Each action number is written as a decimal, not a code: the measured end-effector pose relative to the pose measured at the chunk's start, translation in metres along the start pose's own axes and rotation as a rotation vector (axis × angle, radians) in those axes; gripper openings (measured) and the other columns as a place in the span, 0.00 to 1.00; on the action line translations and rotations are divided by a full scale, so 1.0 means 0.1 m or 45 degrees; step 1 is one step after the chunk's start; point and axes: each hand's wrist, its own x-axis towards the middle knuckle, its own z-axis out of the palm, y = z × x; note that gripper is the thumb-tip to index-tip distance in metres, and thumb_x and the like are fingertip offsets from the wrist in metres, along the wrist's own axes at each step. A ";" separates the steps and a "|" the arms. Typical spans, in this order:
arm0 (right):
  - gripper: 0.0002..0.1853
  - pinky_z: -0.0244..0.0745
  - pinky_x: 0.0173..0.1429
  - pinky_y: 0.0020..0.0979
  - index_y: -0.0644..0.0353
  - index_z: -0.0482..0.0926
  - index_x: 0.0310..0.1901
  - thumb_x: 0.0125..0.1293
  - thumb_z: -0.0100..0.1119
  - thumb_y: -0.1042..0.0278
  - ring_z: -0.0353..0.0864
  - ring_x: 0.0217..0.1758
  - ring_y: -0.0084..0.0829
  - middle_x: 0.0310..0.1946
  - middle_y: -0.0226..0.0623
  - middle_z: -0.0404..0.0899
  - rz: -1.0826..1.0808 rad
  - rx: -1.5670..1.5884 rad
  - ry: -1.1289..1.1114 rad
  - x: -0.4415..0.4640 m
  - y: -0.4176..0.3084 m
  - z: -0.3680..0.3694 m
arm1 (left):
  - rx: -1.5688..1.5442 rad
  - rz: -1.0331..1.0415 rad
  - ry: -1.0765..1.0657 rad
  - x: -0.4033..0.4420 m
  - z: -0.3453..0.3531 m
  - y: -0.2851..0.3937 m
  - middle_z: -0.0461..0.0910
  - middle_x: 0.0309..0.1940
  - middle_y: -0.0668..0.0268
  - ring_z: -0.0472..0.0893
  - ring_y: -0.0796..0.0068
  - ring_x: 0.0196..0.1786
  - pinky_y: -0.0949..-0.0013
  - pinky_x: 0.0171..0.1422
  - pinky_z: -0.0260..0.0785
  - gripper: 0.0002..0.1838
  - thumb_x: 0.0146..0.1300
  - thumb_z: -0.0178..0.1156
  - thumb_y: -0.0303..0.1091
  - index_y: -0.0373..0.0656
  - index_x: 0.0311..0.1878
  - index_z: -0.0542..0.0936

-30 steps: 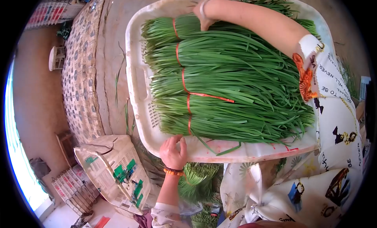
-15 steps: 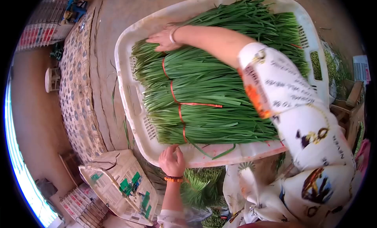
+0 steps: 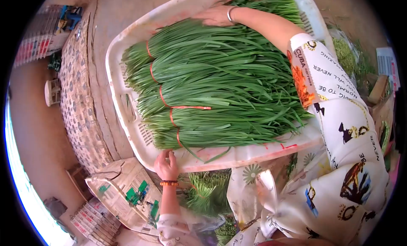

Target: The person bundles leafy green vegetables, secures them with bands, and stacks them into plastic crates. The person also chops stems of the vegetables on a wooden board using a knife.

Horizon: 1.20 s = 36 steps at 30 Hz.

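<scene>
Bundles of Chinese chives (image 3: 220, 89) lie side by side in a large white plastic tray (image 3: 116, 83), tied near their pale stem ends with red bands. My left hand (image 3: 166, 164) is curled over the tray's near rim, beside the nearest bundle's stems. Across the tray, my right hand (image 3: 215, 16) lies with fingers stretched along the outside of the farthest tied bundle. Its fingertips are partly hidden by leaves. A red tie end (image 3: 190, 107) trails over the middle bundle.
More green bundles (image 3: 205, 191) sit below the tray's near edge. A worn white crate (image 3: 123, 195) stands at lower left, and a patterned mat (image 3: 78, 97) runs along the left. Wooden pieces (image 3: 378, 89) and loose greens (image 3: 345, 53) are at right.
My right hand has moved from the stem ends toward the leaves on the far side. The tray appears shifted left and up in view, with my left hand still at its rim.
</scene>
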 end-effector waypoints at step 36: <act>0.17 0.67 0.32 0.16 0.52 0.69 0.50 0.61 0.44 0.55 0.75 0.33 0.13 0.37 0.25 0.77 2.948 0.472 2.288 -10.70 -6.67 0.12 | -0.549 1.821 -0.994 -2.37 1.61 4.44 0.75 0.40 0.57 0.74 0.70 0.42 0.71 0.48 0.64 0.18 0.54 0.49 0.23 0.36 0.51 0.69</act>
